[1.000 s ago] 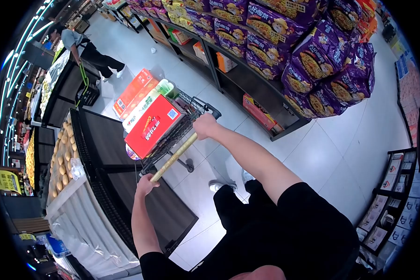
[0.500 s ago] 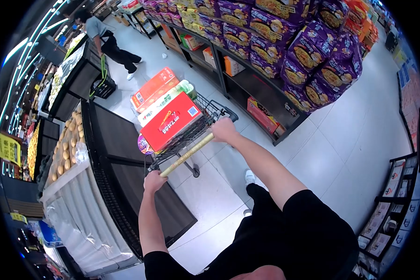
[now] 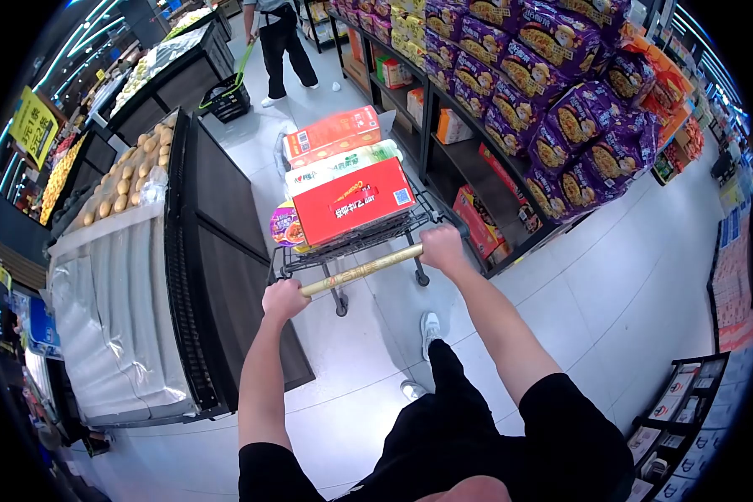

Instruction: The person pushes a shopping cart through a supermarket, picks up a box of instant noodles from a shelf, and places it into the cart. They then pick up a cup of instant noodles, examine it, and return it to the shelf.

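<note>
Gripped at both ends: yellow handle [image 3: 364, 270] of the shopping cart [image 3: 360, 241]. At the left end: left hand [image 3: 285, 299], fingers curled around the bar. At the right end: right hand [image 3: 443, 248], likewise wrapped around the bar. Directly ahead of the body, between produce stand [image 3: 234, 176] and shelf unit [image 3: 427, 125]: cart, upright on the tiled floor [image 3: 376, 335].

Loaded in the cart, from the handle outward: red box [image 3: 358, 201], nearest; white-and-green package [image 3: 381, 153], just behind; orange box [image 3: 333, 138], farthest. Just left of the red box: round purple container [image 3: 285, 226].

Farther ahead, beside another person [image 3: 280, 42]: black hand basket [image 3: 226, 107] with green handle [image 3: 242, 69]; contents too small to tell. On the produce stand: brown oval produce [image 3: 138, 171], spread in its bin. On top of the shelf unit: purple packs [image 3: 552, 50], stacked; on a lower shelf: red carton [image 3: 477, 222].
</note>
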Tool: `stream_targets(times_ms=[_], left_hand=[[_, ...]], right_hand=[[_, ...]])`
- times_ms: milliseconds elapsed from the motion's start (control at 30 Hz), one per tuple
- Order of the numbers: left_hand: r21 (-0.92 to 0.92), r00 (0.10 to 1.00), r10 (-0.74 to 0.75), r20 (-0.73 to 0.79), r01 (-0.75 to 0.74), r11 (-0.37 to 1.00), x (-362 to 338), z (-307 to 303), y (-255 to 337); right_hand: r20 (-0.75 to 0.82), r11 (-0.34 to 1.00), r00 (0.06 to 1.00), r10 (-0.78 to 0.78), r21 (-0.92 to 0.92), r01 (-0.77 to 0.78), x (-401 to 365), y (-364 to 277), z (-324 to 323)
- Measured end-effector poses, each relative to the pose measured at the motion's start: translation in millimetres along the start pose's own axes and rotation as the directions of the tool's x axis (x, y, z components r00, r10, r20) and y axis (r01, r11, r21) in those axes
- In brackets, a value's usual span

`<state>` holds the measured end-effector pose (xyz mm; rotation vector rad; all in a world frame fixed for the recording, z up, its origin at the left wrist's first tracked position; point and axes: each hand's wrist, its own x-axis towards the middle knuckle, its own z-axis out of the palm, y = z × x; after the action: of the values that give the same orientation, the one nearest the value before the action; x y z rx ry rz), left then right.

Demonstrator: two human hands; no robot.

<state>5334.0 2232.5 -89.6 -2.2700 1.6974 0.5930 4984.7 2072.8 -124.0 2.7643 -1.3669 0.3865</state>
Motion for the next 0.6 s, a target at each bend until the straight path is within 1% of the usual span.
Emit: stream_targets(times_ms=[133,200,233,267,333,367,400,433,467,500,533,600], left_hand=[[-0.037,1.0,-0.006,0.007,0.006,0.999,-26,7,1],[-0.027,0.998,0.017,0.067,-0.015,1.0,-39,7,1],[-0.036,0.998,-0.001,0.067,0.003,0.999,-43,14,8],[-0.042,0.998,0.011,0.056,-0.008,0.999,-48,18,4],[-0.048,0.998,0.019,0.061,-0.016,0.999,-59,23,2],[-0.044,0.999,0.02,0.045,-0.018,0.999,-66,27,1],[-0.041,0.999,0.024,0.026,-0.023,0.999,-75,28,2],[-0.048,0.999,0.024,0.029,-0.023,0.999,-82,28,3],[-0.063,0.999,0.013,0.049,-0.01,0.998,-85,31,17],[-0.081,0.997,0.021,0.073,-0.015,0.997,-93,30,14],[-0.085,0.997,0.024,0.075,-0.018,0.996,-100,29,15],[-0.084,0.994,0.0,0.113,0.01,0.996,-119,32,19]], right_hand=[[0.007,1.0,1.0,0.008,-0.01,-0.008,-29,-9,-8],[0.0,1.0,1.0,-0.007,-0.008,0.007,-43,-15,-13],[-0.032,0.999,0.999,-0.018,0.027,0.018,-52,-8,-11],[-0.065,0.998,0.998,-0.018,0.051,0.021,-56,-11,-14],[-0.066,0.999,0.998,-0.008,0.047,0.011,-66,-17,-18],[-0.065,0.999,0.998,0.013,0.045,-0.01,-77,-22,-20],[-0.089,0.998,0.996,0.001,0.067,0.005,-83,-25,-23],[-0.084,0.998,0.996,-0.003,0.063,0.008,-89,-27,-28],[-0.054,0.998,0.999,-0.003,0.068,0.007,-96,-15,-25],[-0.018,0.998,1.0,0.01,0.06,-0.009,-104,-22,-32],[-0.015,0.998,1.0,0.01,0.056,-0.009,-109,-25,-37],[0.086,0.996,0.996,-0.011,0.092,0.003,-124,-27,-47]])
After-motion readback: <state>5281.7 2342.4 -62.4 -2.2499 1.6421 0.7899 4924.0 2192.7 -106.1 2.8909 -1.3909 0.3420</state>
